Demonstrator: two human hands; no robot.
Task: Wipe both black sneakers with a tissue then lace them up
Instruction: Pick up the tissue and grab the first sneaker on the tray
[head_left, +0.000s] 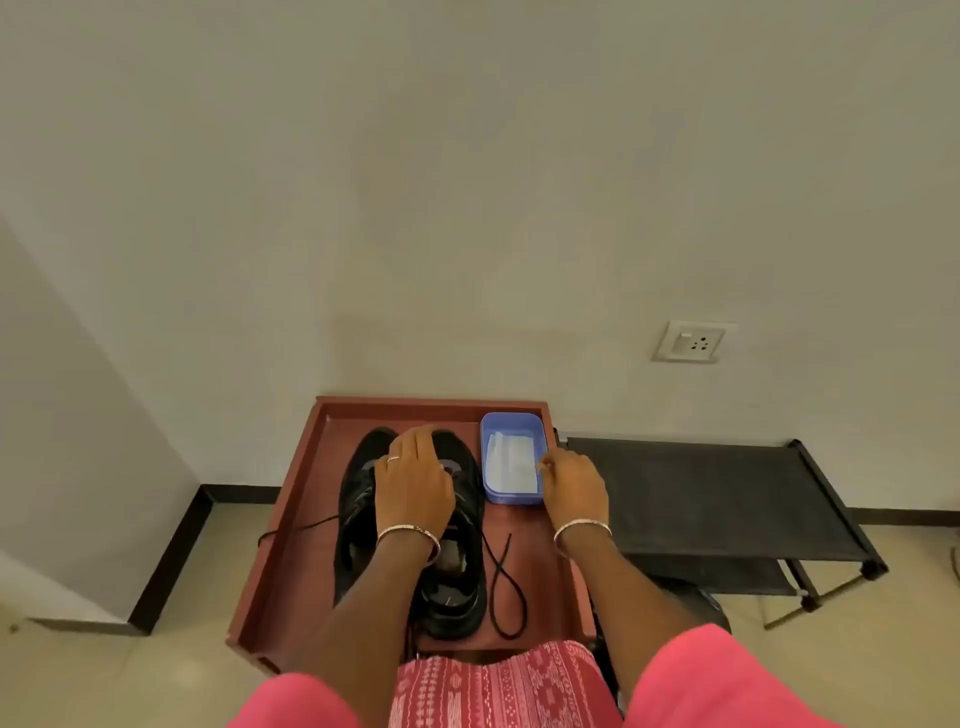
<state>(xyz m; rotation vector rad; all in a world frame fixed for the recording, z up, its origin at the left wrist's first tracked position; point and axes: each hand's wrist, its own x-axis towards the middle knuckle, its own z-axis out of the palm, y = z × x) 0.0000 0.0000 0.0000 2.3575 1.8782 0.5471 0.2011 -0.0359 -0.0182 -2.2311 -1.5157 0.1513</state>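
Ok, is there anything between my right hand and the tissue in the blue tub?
Nothing visible blocks it. The right hand is at the near right rim of the open blue tub, fingertips at the edge of the white tissue inside. The tub has no lid on, and the black sneakers sit off to its left.

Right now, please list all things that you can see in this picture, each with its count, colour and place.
sneakers: two, black, side by side on the tray, left part
loose lace: one, black, on the tray right of the sneakers
tray: one, reddish-brown, low, against the wall
box: one, blue, tray's far right corner
tissues: white, inside the box; count unclear
rack: one, black, right of the tray
wall socket: one, white, above the rack
left hand: resting on the sneakers
right hand: at the box's right edge, fingers reaching the tissues
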